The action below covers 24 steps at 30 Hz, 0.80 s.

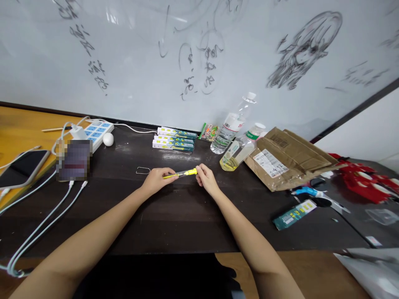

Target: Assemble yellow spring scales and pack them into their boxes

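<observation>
Both my hands meet over the middle of a dark tabletop (174, 216). Between them lies a slim yellow pen-like tool (183, 173) with a clear middle section, held level. My left hand (156, 179) grips its thin left end. My right hand (205, 177) pinches the thicker yellow right end. A small bent wire clip (143, 170) lies on the table just left of my left hand.
Three stacked boxes (174, 139) sit by the whiteboard wall, with a snack packet (208, 131), two plastic bottles (232, 124), (240, 151) and a cardboard package (286, 160) to their right. A power strip (95, 133), phone (23, 168) and cables (46, 220) lie left. Scissors (314, 194) and a green box (294, 214) lie right.
</observation>
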{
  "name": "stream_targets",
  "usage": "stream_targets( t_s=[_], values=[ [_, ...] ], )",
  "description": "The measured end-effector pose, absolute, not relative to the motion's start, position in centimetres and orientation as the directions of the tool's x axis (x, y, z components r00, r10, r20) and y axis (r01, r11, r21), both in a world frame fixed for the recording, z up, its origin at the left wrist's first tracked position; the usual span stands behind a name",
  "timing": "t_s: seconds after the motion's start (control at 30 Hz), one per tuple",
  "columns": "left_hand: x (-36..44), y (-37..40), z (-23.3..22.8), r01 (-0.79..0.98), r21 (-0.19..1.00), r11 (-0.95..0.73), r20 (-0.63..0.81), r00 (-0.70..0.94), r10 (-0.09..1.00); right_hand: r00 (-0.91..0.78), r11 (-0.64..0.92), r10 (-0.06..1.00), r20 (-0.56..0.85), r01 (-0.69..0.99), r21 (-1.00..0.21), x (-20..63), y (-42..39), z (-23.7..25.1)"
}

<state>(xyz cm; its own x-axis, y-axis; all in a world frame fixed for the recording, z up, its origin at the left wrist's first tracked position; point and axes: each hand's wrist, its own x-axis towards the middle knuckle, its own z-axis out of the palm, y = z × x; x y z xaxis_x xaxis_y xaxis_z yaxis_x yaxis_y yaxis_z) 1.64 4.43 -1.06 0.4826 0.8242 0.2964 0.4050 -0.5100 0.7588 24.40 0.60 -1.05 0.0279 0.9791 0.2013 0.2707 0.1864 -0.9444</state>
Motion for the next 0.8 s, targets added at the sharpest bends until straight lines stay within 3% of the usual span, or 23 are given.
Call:
stream_targets(
  t_s=[0.17, 0.37, 0.8],
  values=[
    [1.7, 4.22, -0.97, 0.402, 0.742, -0.536, 0.299, 0.518, 0.802, 0.094, 0.122, 0.984, 0.149, 0.246, -0.962, 24.51, 0.71, -1.24],
    [1.61, 4.53, -1.35, 0.399, 0.776, -0.488, 0.303, 0.444, 0.844, -0.054, 0.223, 0.974, 0.222, 0.026, -0.974, 24.67, 0.77, -1.14],
    [1.68, 4.49, -1.53, 0.365, 0.765, -0.53, 0.355, 0.446, 0.821, -0.015, 0.253, 0.968, 0.252, 0.043, -0.967, 24.56, 0.55, -1.04]
  ],
)
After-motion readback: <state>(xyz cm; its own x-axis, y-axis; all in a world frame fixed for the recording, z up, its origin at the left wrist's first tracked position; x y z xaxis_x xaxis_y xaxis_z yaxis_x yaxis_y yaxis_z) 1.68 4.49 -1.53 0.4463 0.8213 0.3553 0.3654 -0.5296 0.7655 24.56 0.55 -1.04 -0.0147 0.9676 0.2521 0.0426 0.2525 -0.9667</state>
